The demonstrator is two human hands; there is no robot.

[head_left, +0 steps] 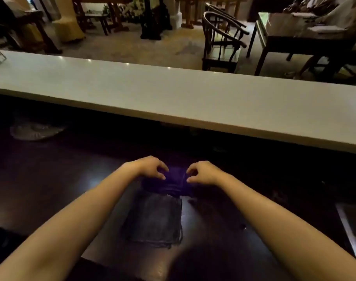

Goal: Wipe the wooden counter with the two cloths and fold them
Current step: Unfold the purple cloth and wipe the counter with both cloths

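Two bare forearms are stretched forward over a dark wooden counter [51,189], which is glossy and shows a few pale reflections. The left hand [150,167] and the right hand [203,172] are held close together, palms down, near the middle of the counter. The fingers of each hand are curled, with thumb and fingertips drawn toward one another, and they appear to be pinched on the far edge of a dark purple cloth [169,184]; in the dim light it cannot be told for certain how firmly the fabric is gripped. This cloth is bunched and creased between and just below the two hands.

Just nearer than it, a grey cloth [155,219] is laid flat on the counter as a folded rectangle, with its far edge touching or slightly tucked under the purple one. A loose thread or fringe is seen at its near right corner.

Beyond the hands, a long pale ledge [173,94] is set across the whole scene, raised above the dark counter. Under it, at the far left, a crumpled light plastic bag [35,129] is lying. Farther off, a round-backed wooden chair [221,41] and dark tables are seen in a dim room.
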